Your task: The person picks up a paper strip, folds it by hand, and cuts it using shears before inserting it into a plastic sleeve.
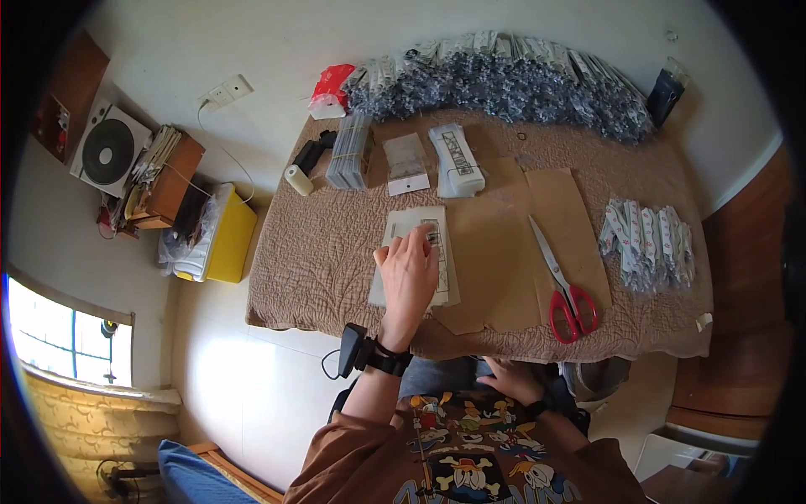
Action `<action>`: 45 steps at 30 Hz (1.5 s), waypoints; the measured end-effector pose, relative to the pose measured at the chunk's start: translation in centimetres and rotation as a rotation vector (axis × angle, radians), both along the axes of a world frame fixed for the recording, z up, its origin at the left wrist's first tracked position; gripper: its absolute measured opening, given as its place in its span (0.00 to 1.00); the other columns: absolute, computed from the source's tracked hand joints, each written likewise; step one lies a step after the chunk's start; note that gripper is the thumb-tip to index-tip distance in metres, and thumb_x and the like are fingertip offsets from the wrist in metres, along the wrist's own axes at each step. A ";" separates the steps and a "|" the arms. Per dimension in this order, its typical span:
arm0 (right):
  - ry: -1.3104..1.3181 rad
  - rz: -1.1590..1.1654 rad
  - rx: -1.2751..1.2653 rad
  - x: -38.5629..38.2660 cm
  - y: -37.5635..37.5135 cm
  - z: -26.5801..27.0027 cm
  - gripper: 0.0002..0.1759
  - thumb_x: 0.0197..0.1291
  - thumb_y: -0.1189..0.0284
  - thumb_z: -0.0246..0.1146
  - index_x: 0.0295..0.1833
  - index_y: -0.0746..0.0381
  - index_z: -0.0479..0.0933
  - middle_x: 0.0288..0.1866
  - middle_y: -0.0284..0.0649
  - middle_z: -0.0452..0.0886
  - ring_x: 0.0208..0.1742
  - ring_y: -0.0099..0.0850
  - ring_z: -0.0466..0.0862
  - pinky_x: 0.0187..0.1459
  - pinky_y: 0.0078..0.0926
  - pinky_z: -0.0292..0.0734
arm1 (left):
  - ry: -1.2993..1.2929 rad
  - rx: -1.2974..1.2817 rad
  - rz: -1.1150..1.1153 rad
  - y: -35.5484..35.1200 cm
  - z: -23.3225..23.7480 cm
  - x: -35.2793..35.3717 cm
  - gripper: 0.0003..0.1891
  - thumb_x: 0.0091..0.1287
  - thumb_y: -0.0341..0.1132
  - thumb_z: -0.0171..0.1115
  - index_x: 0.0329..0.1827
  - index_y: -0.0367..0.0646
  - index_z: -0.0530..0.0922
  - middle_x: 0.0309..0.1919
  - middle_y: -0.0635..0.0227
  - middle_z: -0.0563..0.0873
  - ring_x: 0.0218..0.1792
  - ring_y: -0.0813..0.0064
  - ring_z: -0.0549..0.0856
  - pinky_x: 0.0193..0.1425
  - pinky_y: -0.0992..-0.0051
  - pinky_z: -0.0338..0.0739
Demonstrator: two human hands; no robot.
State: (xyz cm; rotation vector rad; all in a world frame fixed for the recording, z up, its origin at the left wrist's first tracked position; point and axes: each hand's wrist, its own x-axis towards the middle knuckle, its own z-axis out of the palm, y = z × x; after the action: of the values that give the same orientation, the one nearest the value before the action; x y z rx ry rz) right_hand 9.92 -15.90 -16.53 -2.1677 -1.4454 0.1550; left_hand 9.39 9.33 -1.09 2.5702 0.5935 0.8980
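My left hand (408,270) reaches over the table and rests on a stack of pale printed sheets or bags (447,277), its fingers bent over the upper part; whether it pinches one is hard to make out. Down in my lap, below the table's front edge, lies my right hand (512,380), fingers spread and holding nothing. Right of the stack is a flat piece of brown cardboard (495,269). Scissors with red handles (573,312) lie across its right part, blades pointing up and left.
Behind the stack are a banded bundle (349,155), a clear packet (406,164) and printed bags (457,160). A long row of packed items (504,84) lines the back. More packets (646,244) lie at the right, a white roll (298,180) at the left.
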 end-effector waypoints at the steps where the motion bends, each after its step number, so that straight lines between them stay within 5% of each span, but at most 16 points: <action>1: 0.097 0.015 -0.114 -0.1 0.1 -0.1 0.18 0.57 0.63 0.56 0.50 0.61 0.72 0.38 0.46 0.79 0.40 0.42 0.79 0.41 0.35 0.73 | -0.017 0.020 0.014 0.1 0.1 -0.1 0.21 0.53 0.30 0.60 0.52 0.48 0.71 0.24 0.72 0.75 0.30 0.72 0.75 0.42 0.70 0.62; 3: 0.290 0.047 -0.340 -0.2 0.5 -0.2 0.18 0.56 0.63 0.57 0.50 0.61 0.72 0.37 0.47 0.78 0.41 0.44 0.78 0.42 0.36 0.72 | -0.031 0.039 0.028 0.4 0.2 -0.3 0.21 0.54 0.30 0.60 0.53 0.48 0.71 0.23 0.72 0.74 0.30 0.72 0.75 0.43 0.70 0.62; 8: 0.337 0.060 -0.205 0.5 1.7 1.7 0.15 0.56 0.63 0.57 0.44 0.63 0.74 0.32 0.45 0.78 0.35 0.44 0.78 0.36 0.35 0.72 | -0.031 -0.208 0.003 1.2 0.4 -0.7 0.23 0.55 0.29 0.60 0.56 0.47 0.69 0.22 0.74 0.71 0.26 0.75 0.73 0.40 0.73 0.61; 12: -0.132 -0.031 0.128 1.0 1.7 0.3 0.13 0.58 0.65 0.57 0.41 0.64 0.74 0.29 0.41 0.78 0.30 0.37 0.78 0.32 0.30 0.71 | -0.120 -0.424 -0.049 0.8 1.9 -1.5 0.20 0.58 0.29 0.59 0.55 0.44 0.71 0.23 0.75 0.72 0.26 0.79 0.73 0.39 0.75 0.64; 15: 1.032 -0.015 -0.217 1.2 1.2 2.6 0.12 0.60 0.66 0.56 0.42 0.64 0.74 0.27 0.38 0.77 0.27 0.29 0.78 0.31 0.23 0.70 | -0.275 -0.535 -0.060 0.1 3.6 -4.0 0.16 0.60 0.30 0.58 0.52 0.41 0.73 0.25 0.74 0.74 0.28 0.80 0.73 0.38 0.77 0.67; 17: 1.078 0.044 -0.223 1.3 1.2 3.8 0.14 0.60 0.64 0.55 0.42 0.64 0.74 0.28 0.38 0.78 0.28 0.28 0.78 0.32 0.23 0.70 | -0.320 -1.118 -0.347 -0.5 4.0 -7.4 0.10 0.64 0.32 0.55 0.44 0.37 0.77 0.29 0.70 0.78 0.31 0.80 0.76 0.36 0.79 0.70; 19: 1.145 0.164 -0.213 1.3 1.2 4.7 0.16 0.61 0.61 0.55 0.43 0.64 0.74 0.30 0.38 0.79 0.29 0.26 0.78 0.33 0.22 0.70 | -0.130 -1.345 -0.723 -1.4 3.3 -10.5 0.11 0.66 0.34 0.53 0.40 0.35 0.79 0.33 0.65 0.81 0.35 0.77 0.78 0.40 0.77 0.72; 21: 1.084 0.190 -0.240 1.2 1.6 5.5 0.16 0.61 0.62 0.55 0.43 0.64 0.74 0.31 0.38 0.79 0.30 0.27 0.78 0.33 0.22 0.71 | 0.325 -1.351 -1.034 -2.0 2.3 -11.7 0.13 0.68 0.36 0.50 0.39 0.34 0.80 0.36 0.61 0.82 0.41 0.74 0.80 0.44 0.75 0.73; 24: 0.951 0.242 -0.290 0.5 1.6 5.5 0.15 0.60 0.63 0.56 0.43 0.64 0.74 0.34 0.38 0.79 0.31 0.30 0.79 0.34 0.23 0.72 | 0.678 -1.324 -1.116 -4.0 -1.3 -13.0 0.14 0.69 0.36 0.47 0.41 0.33 0.78 0.39 0.58 0.82 0.44 0.69 0.80 0.46 0.76 0.74; 27: 0.442 0.195 -0.030 -0.2 0.7 4.3 0.14 0.59 0.64 0.56 0.44 0.64 0.74 0.39 0.38 0.78 0.36 0.34 0.79 0.37 0.27 0.73 | 0.636 -1.352 -1.048 -4.7 -2.6 -14.0 0.15 0.68 0.37 0.49 0.43 0.33 0.77 0.40 0.60 0.82 0.44 0.71 0.80 0.46 0.77 0.73; 32: 0.585 0.149 -0.152 1.4 -2.3 8.0 0.18 0.58 0.65 0.57 0.51 0.63 0.72 0.52 0.42 0.74 0.52 0.37 0.75 0.50 0.30 0.70 | 0.414 -1.503 -1.020 -5.0 -4.6 -12.5 0.16 0.67 0.40 0.51 0.47 0.36 0.77 0.39 0.62 0.82 0.42 0.75 0.81 0.44 0.79 0.74; 34: 0.461 -0.014 -0.237 2.5 -3.6 6.6 0.23 0.58 0.63 0.56 0.56 0.62 0.68 0.57 0.44 0.70 0.58 0.38 0.70 0.57 0.30 0.64 | 0.552 -1.384 -0.996 -5.5 -5.1 -11.2 0.15 0.67 0.40 0.51 0.47 0.37 0.77 0.39 0.62 0.82 0.41 0.75 0.81 0.44 0.79 0.74; 36: 0.435 -0.181 -0.253 3.9 -5.3 1.2 0.27 0.58 0.59 0.55 0.60 0.61 0.64 0.60 0.46 0.68 0.61 0.41 0.68 0.60 0.32 0.62 | 0.772 -1.107 -0.905 -6.2 -5.4 -9.4 0.14 0.67 0.40 0.51 0.48 0.40 0.77 0.38 0.63 0.82 0.39 0.76 0.81 0.42 0.79 0.74; 40: 0.427 -0.327 -0.147 5.7 -7.8 -13.0 0.31 0.58 0.52 0.51 0.62 0.61 0.63 0.63 0.46 0.64 0.65 0.40 0.62 0.64 0.34 0.56 | 0.956 -1.120 -0.667 -8.2 -5.8 -7.4 0.15 0.66 0.41 0.53 0.50 0.43 0.77 0.39 0.64 0.82 0.35 0.78 0.81 0.39 0.79 0.75; 44: 0.449 -0.258 -0.137 5.5 -5.2 -6.1 0.30 0.59 0.55 0.53 0.61 0.64 0.63 0.59 0.48 0.69 0.63 0.37 0.67 0.61 0.32 0.61 | 0.673 -1.093 -0.842 -9.0 -11.1 -8.6 0.20 0.64 0.45 0.55 0.54 0.42 0.73 0.41 0.56 0.81 0.39 0.76 0.81 0.41 0.76 0.74; 45: 0.660 -0.084 -0.115 5.1 -3.9 -1.8 0.28 0.60 0.58 0.54 0.59 0.65 0.64 0.55 0.48 0.72 0.59 0.36 0.70 0.58 0.30 0.64 | 0.667 -1.092 -0.833 -9.2 -11.4 -8.6 0.20 0.64 0.45 0.55 0.54 0.42 0.73 0.41 0.56 0.81 0.39 0.76 0.81 0.41 0.76 0.74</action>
State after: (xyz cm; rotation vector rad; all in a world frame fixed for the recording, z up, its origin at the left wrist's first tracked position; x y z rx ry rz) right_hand 15.04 -19.83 -18.35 -1.9791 -0.9790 0.8510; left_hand 0.82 0.10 -12.52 1.7004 0.0443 -0.4923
